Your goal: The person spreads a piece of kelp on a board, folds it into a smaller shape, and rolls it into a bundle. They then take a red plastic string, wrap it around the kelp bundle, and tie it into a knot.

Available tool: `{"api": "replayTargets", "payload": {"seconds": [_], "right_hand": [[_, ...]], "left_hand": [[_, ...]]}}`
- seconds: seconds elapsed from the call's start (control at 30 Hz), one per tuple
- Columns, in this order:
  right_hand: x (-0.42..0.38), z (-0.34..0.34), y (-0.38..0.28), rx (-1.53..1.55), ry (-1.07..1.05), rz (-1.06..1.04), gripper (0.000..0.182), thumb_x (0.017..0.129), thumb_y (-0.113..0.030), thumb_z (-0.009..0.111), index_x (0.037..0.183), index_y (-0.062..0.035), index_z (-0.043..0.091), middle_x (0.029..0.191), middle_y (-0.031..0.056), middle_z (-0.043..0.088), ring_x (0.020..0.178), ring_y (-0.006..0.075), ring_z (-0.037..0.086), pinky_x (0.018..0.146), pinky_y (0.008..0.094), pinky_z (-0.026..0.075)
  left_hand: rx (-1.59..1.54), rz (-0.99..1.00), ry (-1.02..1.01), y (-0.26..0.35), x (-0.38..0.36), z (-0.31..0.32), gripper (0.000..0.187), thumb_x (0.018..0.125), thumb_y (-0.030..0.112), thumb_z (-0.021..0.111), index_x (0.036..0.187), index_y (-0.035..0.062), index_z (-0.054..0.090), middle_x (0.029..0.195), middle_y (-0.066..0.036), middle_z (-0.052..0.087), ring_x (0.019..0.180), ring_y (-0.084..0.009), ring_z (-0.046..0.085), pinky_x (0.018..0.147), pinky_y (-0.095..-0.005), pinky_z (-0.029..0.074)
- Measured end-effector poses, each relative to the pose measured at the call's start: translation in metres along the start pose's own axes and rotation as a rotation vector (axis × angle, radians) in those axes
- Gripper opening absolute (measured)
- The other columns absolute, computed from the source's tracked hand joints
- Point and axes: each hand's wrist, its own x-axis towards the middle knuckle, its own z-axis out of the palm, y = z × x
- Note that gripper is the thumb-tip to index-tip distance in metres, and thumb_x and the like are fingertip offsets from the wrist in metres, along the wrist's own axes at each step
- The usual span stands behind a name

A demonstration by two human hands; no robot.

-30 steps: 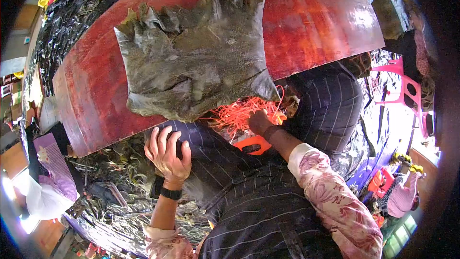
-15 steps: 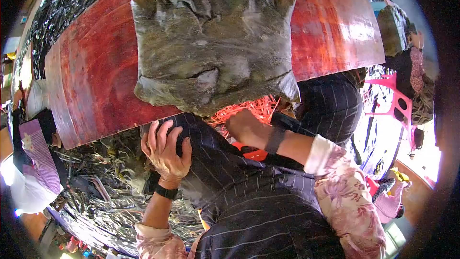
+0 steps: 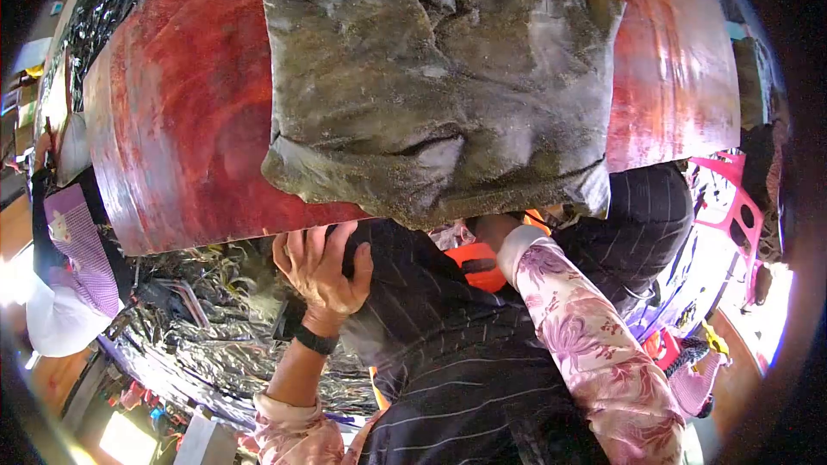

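A broad, wrinkled brown-green bundle (image 3: pixel 448 95), squarish with pale shiny side edges, lies on a curved-looking red board (image 3: pixel 189 120) across my lap. My left hand (image 3: pixel 326 271) is at the board's near edge with its fingers apart and fingertips right at the rim; nothing is in it. Reaching forward under the bundle's near edge is my right hand (image 3: pixel 493 228), of which only the back near the wrist shows. Its fingers are hidden beneath the overhang. Just below that wrist sits an orange-red plastic piece (image 3: pixel 478 267) between my legs.
A pink plastic stool (image 3: pixel 732 207) stands at the right. Dry leaf scraps (image 3: pixel 228 284) and crumpled shiny sheeting (image 3: pixel 233 344) cover the ground at the left. Beyond them, a person's checked purple sleeve (image 3: pixel 82 241) shows at the left edge.
My right hand has gone forward from above the red strips to under the bundle's edge. The view has shifted, and the bundle appears larger and farther right. My left hand stays spread.
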Motion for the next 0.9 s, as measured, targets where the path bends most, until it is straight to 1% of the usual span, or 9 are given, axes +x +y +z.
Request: {"api": "replayTargets", "payload": {"seconds": [0.13, 0.33, 0.37, 0.53, 0.6, 0.63, 0.73, 0.87, 0.9], "right_hand": [[-0.048, -0.006, -0.003, 0.019, -0.03, -0.076, 0.02, 0.084, -0.021, 0.057, 0.092, -0.0134, 0.074, 0.082, 0.0091, 0.071, 0.077, 0.0283, 0.069, 0.055, 0.0465, 0.049], [-0.008, -0.12, -0.012, -0.021, -0.018, -0.149, 0.018, 0.084, -0.018, 0.057, 0.087, -0.0094, 0.073, 0.075, 0.0108, 0.071, 0.073, 0.0292, 0.07, 0.056, 0.0448, 0.051], [-0.017, -0.127, -0.017, -0.109, 0.122, -0.192, 0.015, 0.081, -0.015, 0.061, 0.078, -0.0095, 0.074, 0.081, 0.0105, 0.072, 0.074, 0.03, 0.071, 0.054, 0.0424, 0.052], [-0.072, -0.203, -0.036, -0.097, 0.241, -0.174, 0.01, 0.073, -0.009, 0.063, 0.079, -0.0041, 0.07, 0.078, 0.0144, 0.069, 0.074, 0.0321, 0.07, 0.055, 0.0442, 0.052], [-0.095, -0.219, -0.03, 0.017, 0.434, -0.342, 0.018, 0.078, -0.019, 0.06, 0.081, -0.0052, 0.07, 0.075, 0.019, 0.067, 0.073, 0.035, 0.069, 0.061, 0.0491, 0.052], [-0.112, -0.24, -0.034, -0.018, 0.32, -0.333, 0.016, 0.072, -0.016, 0.061, 0.08, -0.0037, 0.07, 0.073, 0.0193, 0.067, 0.07, 0.035, 0.068, 0.06, 0.0483, 0.051], [-0.146, -0.273, -0.032, 0.11, 0.261, -0.345, 0.012, 0.076, -0.008, 0.058, 0.084, -0.0027, 0.066, 0.08, 0.0165, 0.067, 0.077, 0.0373, 0.065, 0.066, 0.0468, 0.049], [-0.213, -0.305, -0.026, 0.493, 0.498, -0.58, 0.015, 0.084, -0.009, 0.059, 0.095, -0.0009, 0.066, 0.082, 0.0116, 0.069, 0.074, 0.0237, 0.066, 0.067, 0.0365, 0.049], [-0.227, -0.311, -0.027, 0.581, 0.47, -0.513, 0.016, 0.086, -0.008, 0.057, 0.098, -0.0004, 0.066, 0.081, 0.01, 0.069, 0.071, 0.0192, 0.065, 0.065, 0.0338, 0.049]], "left_hand": [[0.011, 0.013, 0.008, 0.003, 0.005, -0.002, 0.026, 0.086, 0.032, 0.06, 0.098, 0.0106, 0.067, 0.111, -0.007, 0.061, 0.116, -0.0336, 0.048, 0.106, -0.05, 0.027], [0.005, 0.036, 0.045, 0.005, 0.016, 0.0, 0.024, 0.086, 0.03, 0.06, 0.098, 0.0105, 0.068, 0.117, -0.006, 0.062, 0.121, -0.0321, 0.048, 0.106, -0.0481, 0.028], [0.006, 0.029, 0.044, 0.004, 0.015, 0.001, 0.024, 0.086, 0.029, 0.06, 0.098, 0.0107, 0.068, 0.117, -0.006, 0.062, 0.122, -0.032, 0.048, 0.107, -0.048, 0.028], [-0.013, 0.016, 0.098, 0.003, 0.007, 0.005, 0.019, 0.085, 0.025, 0.062, 0.098, 0.0119, 0.068, 0.118, -0.004, 0.062, 0.126, -0.0298, 0.047, 0.107, -0.0482, 0.029], [-0.017, 0.019, 0.13, 0.002, 0.004, 0.009, 0.017, 0.084, 0.022, 0.064, 0.097, 0.0119, 0.068, 0.118, -0.002, 0.061, 0.127, -0.0289, 0.046, 0.107, -0.0486, 0.029], [-0.028, 0.023, 0.135, 0.001, 0.002, 0.011, 0.017, 0.084, 0.023, 0.065, 0.097, 0.0123, 0.067, 0.117, -0.002, 0.06, 0.128, -0.0283, 0.045, 0.108, -0.0491, 0.027], [-0.037, 0.047, 0.177, 0.0, -0.003, 0.016, 0.016, 0.084, 0.024, 0.065, 0.096, 0.0124, 0.066, 0.117, -0.003, 0.059, 0.128, -0.0279, 0.044, 0.108, -0.0499, 0.027], [0.006, 0.073, 0.22, 0.003, -0.007, 0.02, 0.019, 0.084, 0.023, 0.067, 0.1, 0.0132, 0.065, 0.117, -0.002, 0.059, 0.128, -0.0278, 0.044, 0.109, -0.0504, 0.027], [0.022, 0.071, 0.219, 0.004, -0.007, 0.021, 0.02, 0.084, 0.022, 0.067, 0.102, 0.0133, 0.065, 0.117, -0.003, 0.059, 0.127, -0.0279, 0.044, 0.109, -0.0506, 0.027]]}}
